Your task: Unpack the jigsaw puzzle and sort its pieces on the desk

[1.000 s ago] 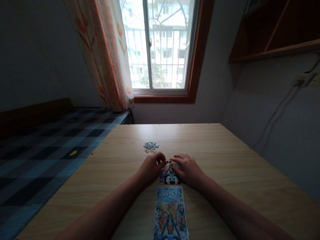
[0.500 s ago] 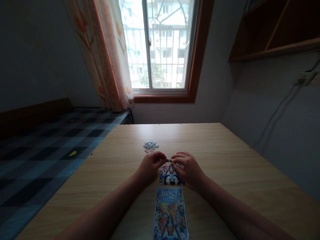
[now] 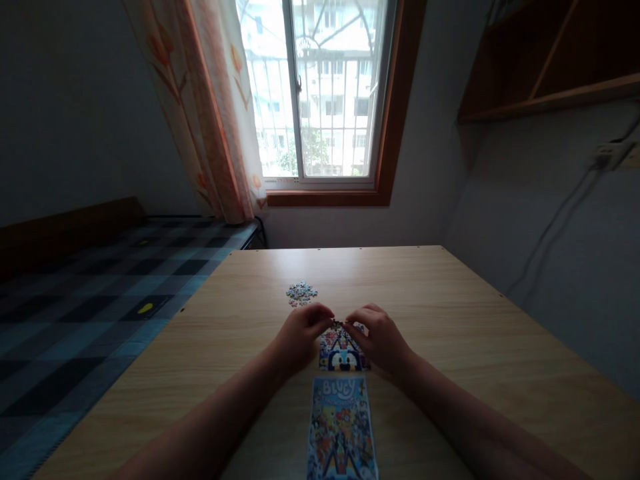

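A partly built jigsaw puzzle [image 3: 343, 354] with a blue cartoon dog lies on the wooden table [image 3: 450, 320] in front of me. Just nearer to me lies its picture card [image 3: 341, 427] marked "Bluey". My left hand [image 3: 300, 333] and my right hand [image 3: 381, 337] are above the puzzle's far edge, fingertips pinched toward each other. Between them is a small puzzle piece [image 3: 339, 325]; both hands pinch it. A small heap of loose puzzle pieces [image 3: 301, 293] rests farther back on the table, left of my hands.
A bed with a blue checked cover [image 3: 90, 300] runs along the table's left side. Behind the table are a barred window [image 3: 325, 87] and a patterned curtain [image 3: 210, 107]. A wooden shelf [image 3: 550, 67] hangs on the right wall, with a socket and cable [image 3: 605, 157] below it.
Both hands have lifted slightly off the puzzle's far edge and drawn their fingers into a tighter pinch around the small piece; the right hand's fingers, flat a second ago, are now curled.
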The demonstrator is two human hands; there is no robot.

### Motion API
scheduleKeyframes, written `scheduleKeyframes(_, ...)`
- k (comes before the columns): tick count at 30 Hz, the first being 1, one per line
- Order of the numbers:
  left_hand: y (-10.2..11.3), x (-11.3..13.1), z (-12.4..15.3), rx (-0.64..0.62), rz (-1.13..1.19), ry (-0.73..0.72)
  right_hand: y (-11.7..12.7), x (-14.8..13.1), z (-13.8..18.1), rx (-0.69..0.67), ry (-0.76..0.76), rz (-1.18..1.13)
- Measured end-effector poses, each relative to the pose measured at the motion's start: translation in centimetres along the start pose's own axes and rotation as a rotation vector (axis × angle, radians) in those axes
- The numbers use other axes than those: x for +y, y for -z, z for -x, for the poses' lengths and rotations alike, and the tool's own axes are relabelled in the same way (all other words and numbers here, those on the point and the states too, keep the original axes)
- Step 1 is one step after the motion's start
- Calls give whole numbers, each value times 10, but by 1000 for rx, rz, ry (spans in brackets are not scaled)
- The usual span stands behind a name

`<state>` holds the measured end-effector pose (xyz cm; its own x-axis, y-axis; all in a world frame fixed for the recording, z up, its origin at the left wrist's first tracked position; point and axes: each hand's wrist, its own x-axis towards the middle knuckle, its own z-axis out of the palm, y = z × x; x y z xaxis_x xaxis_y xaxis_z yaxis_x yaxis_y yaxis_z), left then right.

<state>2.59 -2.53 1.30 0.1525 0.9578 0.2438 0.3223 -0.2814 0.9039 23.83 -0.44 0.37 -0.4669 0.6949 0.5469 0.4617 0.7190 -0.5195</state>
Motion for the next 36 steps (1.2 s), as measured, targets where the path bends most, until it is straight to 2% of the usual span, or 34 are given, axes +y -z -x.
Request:
scheduleKeyframes(5,10,4,-2,98,-202,-51,2,2,-2,23,-66,-23)
scheduleKeyframes(10,-9,20,11,1,-270,-53,-3,-6,-1,-11,2,-90)
scheduleKeyframes(14,-15,18,12,13,-205,-35,-2,-7,0,0,39,-55)
scheduleKeyframes(17,-2,9,6,61,-267,-3,1,-2,-1,12,31,-15)
scheduleKeyframes(21,24,-3,-2,119,-661,65,4,4,-2,3,-51,16)
scheduleKeyframes(26,38,-11,-7,5,-1031,195,4,6,-2,-32,-81,31)
scheduleKeyframes(30,42,-10,-8,6,-1090,209,6,4,-1,-29,-65,26)
scheduleKeyframes(34,52,-3,-4,151,-1114,230,9,5,-1,-26,-82,27)
scheduleKeyframes(36,55,3,-2,175,-1141,234,9,5,-1,-22,-92,34)
